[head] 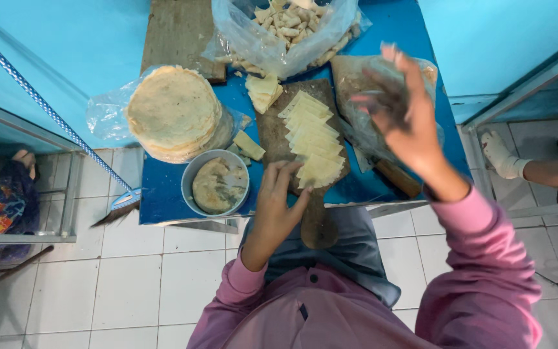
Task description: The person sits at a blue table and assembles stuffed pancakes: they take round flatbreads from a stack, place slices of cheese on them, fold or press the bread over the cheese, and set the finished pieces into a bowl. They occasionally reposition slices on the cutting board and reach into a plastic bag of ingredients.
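Note:
My left hand (276, 197) rests on the near end of a wooden cutting board (271, 132), its fingertips touching the nearest of several overlapping pale dough wrappers (313, 139) laid in a row. My right hand (400, 106) is raised above the board's right side, fingers spread, holding nothing I can see; it looks blurred. A grey bowl of brownish filling (216, 184) stands left of the board. A tall stack of round wrappers (174, 110) sits on plastic further left.
The blue table (163, 194) also carries a clear bag of rolled pieces (289, 29), a small pile of cut wrappers (263, 90), a second board (179, 32) and a plastic sheet (363, 123). Another person's socked foot (505, 155) is on the tiled floor, right.

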### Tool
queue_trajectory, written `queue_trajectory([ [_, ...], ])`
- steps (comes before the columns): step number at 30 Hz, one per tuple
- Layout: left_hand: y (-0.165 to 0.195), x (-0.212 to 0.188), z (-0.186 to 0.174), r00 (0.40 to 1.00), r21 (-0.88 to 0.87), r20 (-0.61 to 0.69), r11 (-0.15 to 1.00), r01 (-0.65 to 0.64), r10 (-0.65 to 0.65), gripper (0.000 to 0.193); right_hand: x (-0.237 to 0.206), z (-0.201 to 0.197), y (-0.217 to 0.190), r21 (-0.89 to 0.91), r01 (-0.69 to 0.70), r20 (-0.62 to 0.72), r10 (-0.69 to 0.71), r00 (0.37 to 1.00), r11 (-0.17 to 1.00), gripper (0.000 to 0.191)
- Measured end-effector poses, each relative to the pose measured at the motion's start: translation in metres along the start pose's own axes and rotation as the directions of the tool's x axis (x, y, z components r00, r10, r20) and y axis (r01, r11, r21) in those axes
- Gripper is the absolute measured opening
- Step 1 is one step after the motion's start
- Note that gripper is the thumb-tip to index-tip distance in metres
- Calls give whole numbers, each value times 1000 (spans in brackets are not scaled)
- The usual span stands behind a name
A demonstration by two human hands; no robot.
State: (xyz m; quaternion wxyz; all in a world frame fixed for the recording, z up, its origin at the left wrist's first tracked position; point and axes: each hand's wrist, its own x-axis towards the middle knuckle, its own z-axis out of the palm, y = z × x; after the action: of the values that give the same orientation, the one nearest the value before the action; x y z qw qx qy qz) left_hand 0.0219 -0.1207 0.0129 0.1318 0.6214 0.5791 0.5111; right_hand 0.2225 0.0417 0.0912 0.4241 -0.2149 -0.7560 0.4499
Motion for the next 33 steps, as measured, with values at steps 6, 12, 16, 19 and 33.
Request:
queue_trajectory([
  [6, -7, -7, 16, 1000, 238, -26, 971, 23, -18, 33, -68, -8, -20, -905, -133, -152, -15, 988, 404, 16],
  [12, -5, -8, 26, 999, 321, -19, 946, 37, -33, 20, -107, -25, -2, -941, -247, -244, 41, 969, 233, 32],
  [16, -3, -5, 27, 999, 333, -6, 942, 44, -44, 16, -110, -24, 25, -826, -272, -283, 55, 958, 493, 34],
  [19, -3, -3, 28, 998, 308, 7, 950, 59, -65, 14, -109, -26, 35, -780, -292, -308, 66, 949, 554, 33],
  [33, -6, -2, 12, 990, 51, 1, 988, 143, -143, 13, -99, -31, 36, -748, -193, -354, -135, 925, 635, 30],
])
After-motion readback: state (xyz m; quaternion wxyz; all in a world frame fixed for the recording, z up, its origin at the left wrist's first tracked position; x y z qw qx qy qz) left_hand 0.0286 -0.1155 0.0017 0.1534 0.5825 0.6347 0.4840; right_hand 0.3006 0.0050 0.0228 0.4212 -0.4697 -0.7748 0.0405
